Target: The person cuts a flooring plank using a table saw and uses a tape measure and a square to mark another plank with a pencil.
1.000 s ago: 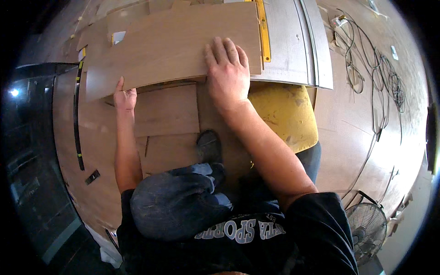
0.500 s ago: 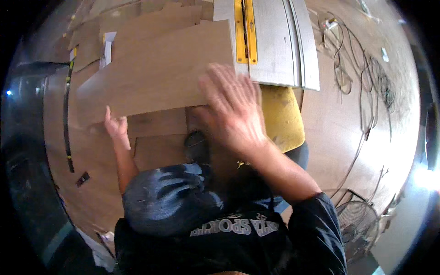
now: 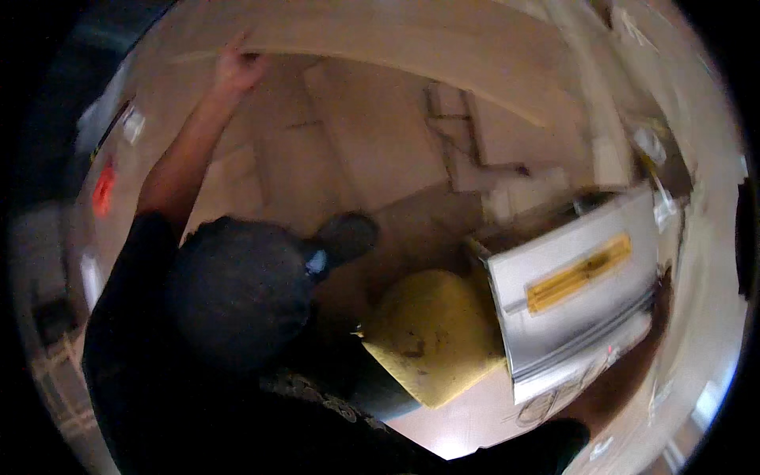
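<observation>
A long brown board (image 3: 380, 32) spans the top of the view, smeared by motion. My left hand (image 3: 240, 70), arm stretched far out, is closed at the board's near edge by its left part. On the right stands a small table saw (image 3: 570, 348) with a silver top and a yellow insert plate (image 3: 579, 273) around its slot. My right arm reaches along the saw's right side, and my right hand (image 3: 663, 291) is beside the far right edge of its top. That hand is dark and blurred, so its fingers cannot be made out.
A worn yellow panel (image 3: 435, 336) juts out between my legs and the saw. Flat brown sheets (image 3: 372, 134) cover the floor ahead of my shoe (image 3: 348, 237). Cables (image 3: 546, 404) lie beyond the saw, and an orange object (image 3: 104, 190) is at the far left.
The view has swung round, so the saw now appears lower right. The board is off the saw top, with my left hand at its edge. My right hand has left the board for the saw's right side.
</observation>
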Motion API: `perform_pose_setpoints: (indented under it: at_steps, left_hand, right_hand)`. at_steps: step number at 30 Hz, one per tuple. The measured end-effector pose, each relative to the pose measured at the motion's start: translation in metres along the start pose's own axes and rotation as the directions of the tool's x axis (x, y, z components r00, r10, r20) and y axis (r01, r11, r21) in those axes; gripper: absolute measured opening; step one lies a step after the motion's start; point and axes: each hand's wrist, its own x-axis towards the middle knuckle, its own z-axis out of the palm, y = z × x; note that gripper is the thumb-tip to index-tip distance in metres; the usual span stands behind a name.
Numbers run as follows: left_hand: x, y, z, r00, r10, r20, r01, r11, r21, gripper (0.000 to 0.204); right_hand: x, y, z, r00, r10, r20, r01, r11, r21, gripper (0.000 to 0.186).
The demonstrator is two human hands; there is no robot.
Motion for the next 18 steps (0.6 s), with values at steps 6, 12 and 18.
perform_pose_setpoints:
  at_steps: [6,12,18]
  left_hand:
    - [-0.076,0.098,-0.108,0.663,0.716,0.217,-0.42,0.115,0.9,0.029]
    - [-0.177,0.073,-0.263,0.829,0.363,-0.425,-0.304,0.931,0.2,0.031]
    - [-0.302,-0.066,-0.389,0.773,-0.166,-0.613,-0.365,0.674,-0.643,0.04]
  right_hand:
    - [0.022,-0.016,0.053,0.944,-0.219,-0.247,0.037,0.814,-0.58,0.054]
    - [-0.092,-0.03,0.093,0.812,-0.294,-0.505,-0.13,0.751,-0.647,0.054]
    - [-0.137,0.029,-0.009,0.759,-0.467,-0.453,-0.218,0.474,-0.853,0.063]
